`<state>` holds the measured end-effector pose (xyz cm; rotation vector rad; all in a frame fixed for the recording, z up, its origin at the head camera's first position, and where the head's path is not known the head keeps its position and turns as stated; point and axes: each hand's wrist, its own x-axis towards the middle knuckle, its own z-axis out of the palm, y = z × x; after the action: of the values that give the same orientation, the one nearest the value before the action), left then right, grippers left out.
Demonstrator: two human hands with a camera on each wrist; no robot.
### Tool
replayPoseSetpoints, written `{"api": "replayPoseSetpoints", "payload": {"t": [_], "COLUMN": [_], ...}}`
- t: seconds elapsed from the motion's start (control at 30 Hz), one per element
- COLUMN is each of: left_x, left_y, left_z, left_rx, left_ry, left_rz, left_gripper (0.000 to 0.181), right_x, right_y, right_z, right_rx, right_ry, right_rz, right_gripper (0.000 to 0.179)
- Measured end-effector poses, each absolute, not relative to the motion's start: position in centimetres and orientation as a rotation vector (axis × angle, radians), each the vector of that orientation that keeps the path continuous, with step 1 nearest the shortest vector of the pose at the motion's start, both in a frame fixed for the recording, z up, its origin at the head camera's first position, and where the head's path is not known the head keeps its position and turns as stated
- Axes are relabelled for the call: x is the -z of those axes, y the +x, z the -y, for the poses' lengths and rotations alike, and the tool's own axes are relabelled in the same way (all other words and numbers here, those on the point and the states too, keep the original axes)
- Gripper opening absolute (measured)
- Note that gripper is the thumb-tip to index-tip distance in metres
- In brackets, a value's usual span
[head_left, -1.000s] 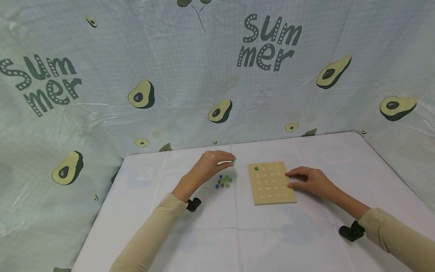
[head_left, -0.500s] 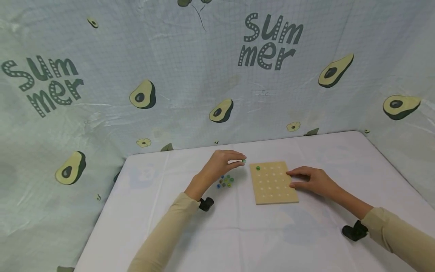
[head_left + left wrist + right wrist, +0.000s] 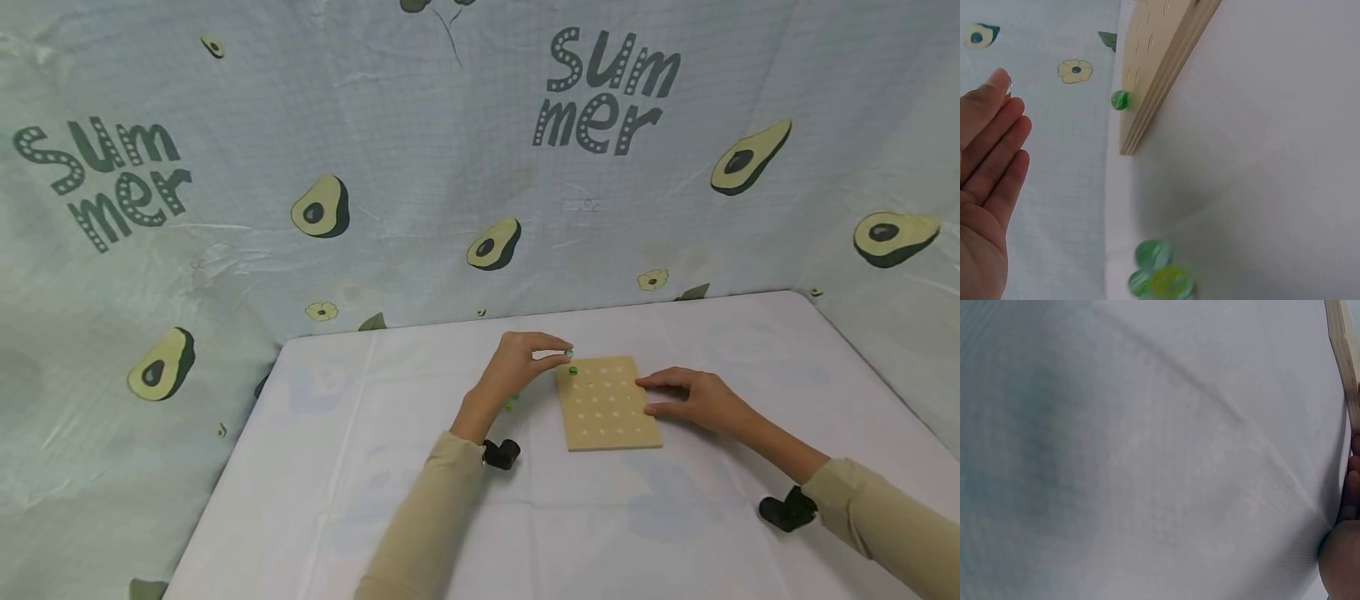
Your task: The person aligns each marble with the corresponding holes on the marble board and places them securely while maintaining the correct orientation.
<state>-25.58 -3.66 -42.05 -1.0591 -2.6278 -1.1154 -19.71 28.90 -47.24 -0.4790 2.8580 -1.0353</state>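
Pale cloth backdrop, printed with avocados, rises behind the wooden board; it carries the only writing that can be read, "summer" split over two lines, once above and behind the board and once far to its left. The white tabletop spreads around the board on all sides, faint blurred print showing through its cover. The board itself lies flat, its longer axis running away from the person, with rows of small hollows and no brand or label visible. At its right edge the right grip rests two fingertips, set apart from each other and pinching nothing. Beyond its far left corner the left grip pinches a pale glassy marble between thumb and finger, raised clear of the wood, so the board lies below that pinch and toward the right and the person; this hand is the nearer to that corner. Left of the board, partly hidden by the left wrist, sit loose marbles, green and yellow. One green marble rests on the board near its far left corner.
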Motion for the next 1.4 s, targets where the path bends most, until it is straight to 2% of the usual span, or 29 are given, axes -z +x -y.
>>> {"api": "replayPoseSetpoints", "payload": {"t": [0.33, 0.7, 1.4], "left_x": [44.1, 46.0, 46.2], "left_y": [-25.9, -25.5, -24.7], "left_z": [1.3, -1.3, -2.7], "left_rx": [1.233, 1.392, 1.372], "left_ry": [-0.864, -0.597, -0.37], "left_rz": [2.705, 2.717, 2.838], "left_gripper": [0.027, 0.02, 0.019], "right_x": [47.2, 47.4, 47.2], "right_y": [-19.3, -19.5, -19.4], "right_z": [-29.2, -29.3, -28.9], "right_rx": [1.025, 1.038, 1.019], "right_ry": [-0.464, -0.452, -0.459], "right_rz": [-2.853, -2.851, -2.853], "right_gripper": [0.058, 0.058, 0.058]}}
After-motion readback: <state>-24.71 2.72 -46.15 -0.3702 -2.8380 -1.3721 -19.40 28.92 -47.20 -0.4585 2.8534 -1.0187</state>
